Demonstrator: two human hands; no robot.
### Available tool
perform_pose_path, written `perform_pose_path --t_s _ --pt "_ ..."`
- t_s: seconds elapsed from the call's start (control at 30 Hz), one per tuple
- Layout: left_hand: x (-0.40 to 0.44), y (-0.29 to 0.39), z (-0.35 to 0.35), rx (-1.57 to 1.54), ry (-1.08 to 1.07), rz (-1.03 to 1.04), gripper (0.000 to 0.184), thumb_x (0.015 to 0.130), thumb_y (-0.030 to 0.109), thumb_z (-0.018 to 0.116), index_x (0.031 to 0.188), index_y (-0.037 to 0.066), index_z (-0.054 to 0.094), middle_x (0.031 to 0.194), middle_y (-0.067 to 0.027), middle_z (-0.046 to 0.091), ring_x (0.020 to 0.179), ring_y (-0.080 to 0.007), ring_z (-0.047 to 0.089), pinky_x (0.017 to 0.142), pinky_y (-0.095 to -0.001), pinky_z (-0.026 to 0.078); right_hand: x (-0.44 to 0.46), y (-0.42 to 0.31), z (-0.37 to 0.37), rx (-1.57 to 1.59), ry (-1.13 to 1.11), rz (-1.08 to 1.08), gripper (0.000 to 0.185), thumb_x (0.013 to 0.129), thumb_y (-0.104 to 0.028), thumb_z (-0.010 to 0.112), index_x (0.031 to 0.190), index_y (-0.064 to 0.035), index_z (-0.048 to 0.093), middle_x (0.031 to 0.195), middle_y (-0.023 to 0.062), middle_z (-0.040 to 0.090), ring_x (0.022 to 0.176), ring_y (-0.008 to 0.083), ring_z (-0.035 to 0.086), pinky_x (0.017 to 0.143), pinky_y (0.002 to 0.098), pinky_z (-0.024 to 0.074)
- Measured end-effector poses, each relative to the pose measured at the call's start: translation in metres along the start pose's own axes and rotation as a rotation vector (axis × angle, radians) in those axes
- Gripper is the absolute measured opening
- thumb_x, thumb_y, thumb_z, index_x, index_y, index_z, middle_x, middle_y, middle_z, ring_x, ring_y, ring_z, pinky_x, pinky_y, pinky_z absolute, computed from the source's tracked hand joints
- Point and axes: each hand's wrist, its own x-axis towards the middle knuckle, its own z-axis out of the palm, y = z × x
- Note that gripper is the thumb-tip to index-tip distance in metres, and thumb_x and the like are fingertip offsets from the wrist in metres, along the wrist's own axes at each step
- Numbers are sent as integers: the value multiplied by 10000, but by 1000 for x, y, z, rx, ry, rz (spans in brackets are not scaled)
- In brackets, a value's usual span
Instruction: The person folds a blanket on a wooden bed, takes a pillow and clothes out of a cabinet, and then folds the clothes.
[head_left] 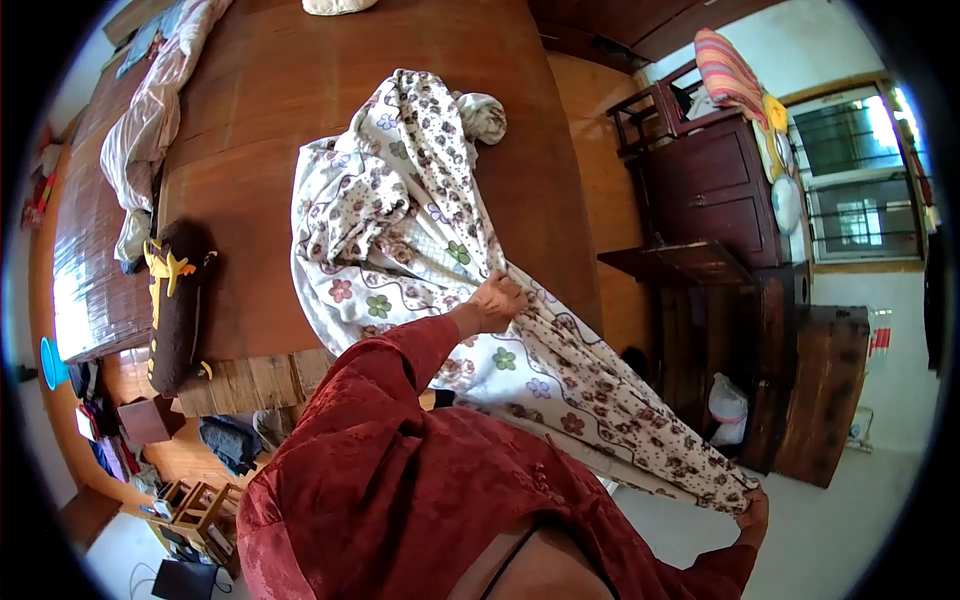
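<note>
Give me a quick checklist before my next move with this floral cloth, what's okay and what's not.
1. Left hand gripping the floral cloth: ok, it grasps the cloth partway along.
2. Right hand holding the near end: ok, it pinches the gathered tip.
3. Cloth spread flat: not ok, it lies bunched and folded on the wooden surface.
4. Brown plush toy clear of the cloth: ok, it lies apart, off to the left.
5. Nothing trapped under the cloth: cannot tell, its underside is hidden.
</note>
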Motion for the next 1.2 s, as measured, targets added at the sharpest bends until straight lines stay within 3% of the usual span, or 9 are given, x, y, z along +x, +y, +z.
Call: perform_pose_path --t_s 0.3,0.47,0.53,0.57,0.67,0.7,0.77,0.9,1.2 --pt "-12 43 -134 -802 -274 -36 215 744 215 566 892 71 510 772 -190 566 732 -381 582 655 -465 458 -16 17 -53 -178 -17 -104 505 749 -28 489 1252 -1 472 1061 60 553 968 197 527 872 299 419" --pt "-4 -39 -219 -448 -488 -485 429 797 403 633 1081 88 567 790 -142 654 642 -233 639 602 -344 547 97 -67 70 -986 -150 -917 426 843 -40 510 1260 29 456 1182 100 541 1025 181 526 857 279 448" --pt "-48 -190 -192 -95 -52 -325 376 798 278 658 1131 109 617 804 -88 675 675 -206 639 650 -313 546 162 -124 174 -873 -55 -1144 470 864 -76 468 1320 20 408 1216 103 517 1101 194 488 968 297 383" --pt "-5 -146 -333 17 -429 -593 303 813 365 594 960 111 670 721 -130 655 690 -255 646 669 -344 521 119 -164 267 -565 -245 -879 472 817 -34 479 1286 14 451 1250 129 497 1134 218 483 964 325 388" --pt "-14 -132 -486 285 108 -646 279 803 316 576 964 100 651 734 -137 645 697 -269 636 665 -353 515 91 -288 418 -446 54 -1463 505 821 -6 476 1320 -25 407 1228 96 499 1147 205 450 987 307 347" --pt "-25 -108 -516 331 244 -619 272 799 300 571 965 97 645 739 -140 641 699 -274 633 663 -356 513 82 -342 450 -104 -220 -1443 471 814 -113 569 1261 -18 453 1209 126 520 1141 219 467 947 341 402" --pt "-54 -61 -540 371 390 -606 260 793 267 559 968 90 632 748 -144 634 703 -283 627 660 -362 510 17 -406 483 326 -540 -1462 341 810 -61 614 1141 -20 543 1000 110 607 805 188 605 640 259 513" --pt "-117 7 -506 288 289 -769 243 779 202 536 973 75 607 765 -154 619 712 -301 614 655 -375 503 -92 -417 509 712 -626 -1466 304 776 107 478 1046 -22 534 860 105 539 740 213 541 572 319 470" --pt "-123 6 -466 358 216 -1014 246 749 55 483 986 43 551 805 -175 587 732 -342 584 642 -402 486 68 -472 512 532 -374 -1524 323 813 -50 621 1118 18 542 971 127 614 857 208 618 718 275 523"
